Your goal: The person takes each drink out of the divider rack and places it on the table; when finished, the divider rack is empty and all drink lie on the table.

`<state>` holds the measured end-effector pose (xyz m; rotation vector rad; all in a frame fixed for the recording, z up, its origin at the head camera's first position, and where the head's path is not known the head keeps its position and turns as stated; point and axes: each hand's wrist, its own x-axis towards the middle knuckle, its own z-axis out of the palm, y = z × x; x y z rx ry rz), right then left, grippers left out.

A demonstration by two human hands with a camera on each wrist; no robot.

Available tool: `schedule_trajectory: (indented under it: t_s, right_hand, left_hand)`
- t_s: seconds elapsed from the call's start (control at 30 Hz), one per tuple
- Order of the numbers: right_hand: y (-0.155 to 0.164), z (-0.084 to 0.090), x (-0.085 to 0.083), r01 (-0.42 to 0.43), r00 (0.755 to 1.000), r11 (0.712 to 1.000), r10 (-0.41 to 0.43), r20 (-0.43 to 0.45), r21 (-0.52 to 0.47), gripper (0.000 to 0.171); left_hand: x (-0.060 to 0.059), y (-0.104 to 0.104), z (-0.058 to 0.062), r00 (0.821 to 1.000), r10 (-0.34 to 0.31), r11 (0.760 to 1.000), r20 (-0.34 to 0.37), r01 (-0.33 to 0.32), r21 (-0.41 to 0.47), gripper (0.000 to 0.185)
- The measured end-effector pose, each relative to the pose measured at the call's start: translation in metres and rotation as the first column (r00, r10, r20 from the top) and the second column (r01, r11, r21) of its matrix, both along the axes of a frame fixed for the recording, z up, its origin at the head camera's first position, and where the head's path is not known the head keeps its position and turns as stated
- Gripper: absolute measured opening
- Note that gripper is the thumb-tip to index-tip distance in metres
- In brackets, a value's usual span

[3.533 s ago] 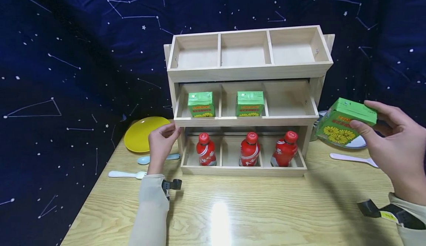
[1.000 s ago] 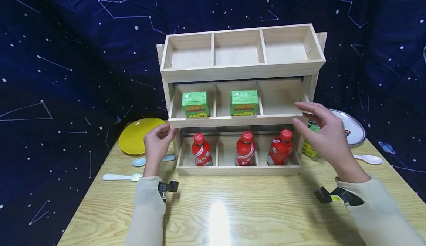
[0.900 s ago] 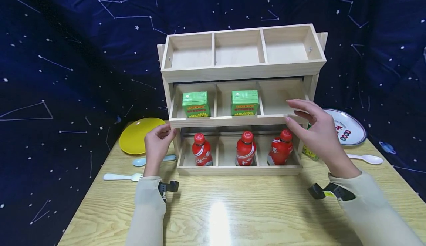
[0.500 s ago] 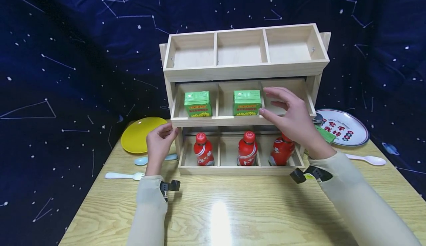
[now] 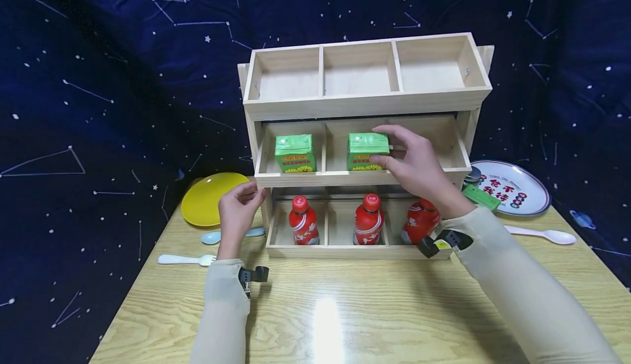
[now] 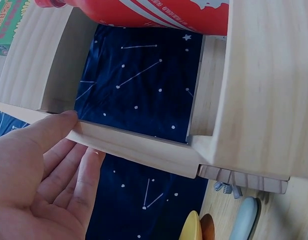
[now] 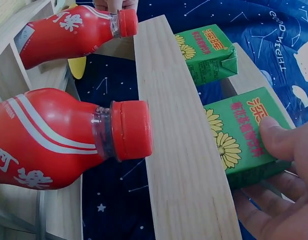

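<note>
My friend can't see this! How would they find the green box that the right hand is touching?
Find the wooden rack with three tiers, each split into three compartments. In the middle tier's middle compartment, above the middle red bottle, sits the green box with yellow flowers. Unlike the look-alike box in the left compartment, this one has the right hand on it.

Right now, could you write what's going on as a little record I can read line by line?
Right hand: grips the middle green carton
Left hand: pinches the left side of the wooden rack
Middle tier: left green carton and middle green carton, in separate compartments
Bottom tier: three red bottles, one per compartment
Table, left: yellow plate, blue spoon, white fork
Table, right: white plate, pale spoon, partly hidden green box
Backdrop: dark blue cloth with stars
</note>
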<state>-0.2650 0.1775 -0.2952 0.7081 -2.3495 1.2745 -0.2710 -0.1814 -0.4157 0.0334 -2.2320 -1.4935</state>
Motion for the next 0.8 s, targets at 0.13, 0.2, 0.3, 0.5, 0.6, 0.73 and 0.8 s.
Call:
schedule_trajectory:
  t_s: [0.13, 0.2, 0.3, 0.5, 0.6, 0.73, 0.8]
  right_hand:
    - [-0.001, 0.001, 0.001, 0.009, 1.0, 1.0, -0.009, -0.023, -0.028, 0.052]
    - [0.0, 0.002, 0.003, 0.019, 0.999, 0.998, -0.021, -0.032, -0.052, 0.052]
    - [0.0, 0.007, 0.008, 0.023, 0.998, 0.994, -0.029, -0.063, -0.104, 0.052]
    - [0.0, 0.023, 0.02, -0.003, 0.99, 0.986, -0.02, -0.139, -0.164, 0.052]
    - [0.001, 0.033, 0.029, 0.003, 0.987, 0.986, -0.03, -0.158, -0.169, 0.052]
    - [0.004, 0.043, 0.041, 0.029, 0.983, 0.988, -0.056, -0.173, -0.154, 0.052]
    - [0.008, 0.047, 0.048, 0.053, 0.982, 0.989, -0.076, -0.172, -0.135, 0.051]
  left_hand:
    - [0.0, 0.001, 0.0, 1.0, 0.003, 1.0, -0.002, -0.003, 0.001, 0.033]
    - [-0.001, 0.002, 0.0, 1.0, -0.002, 1.0, -0.002, 0.002, 0.001, 0.034]
    - [-0.001, 0.003, 0.0, 1.0, -0.008, 1.0, 0.001, 0.008, -0.001, 0.035]
    - [-0.001, 0.002, 0.0, 1.0, -0.002, 1.0, 0.006, 0.001, 0.016, 0.036]
    - [0.0, 0.001, 0.001, 1.0, -0.004, 1.0, 0.006, 0.004, 0.017, 0.036]
    - [0.001, 0.001, 0.0, 1.0, -0.006, 1.0, 0.0, 0.006, 0.012, 0.035]
    - [0.001, 0.001, 0.0, 1.0, -0.007, 1.0, -0.004, 0.007, 0.015, 0.034]
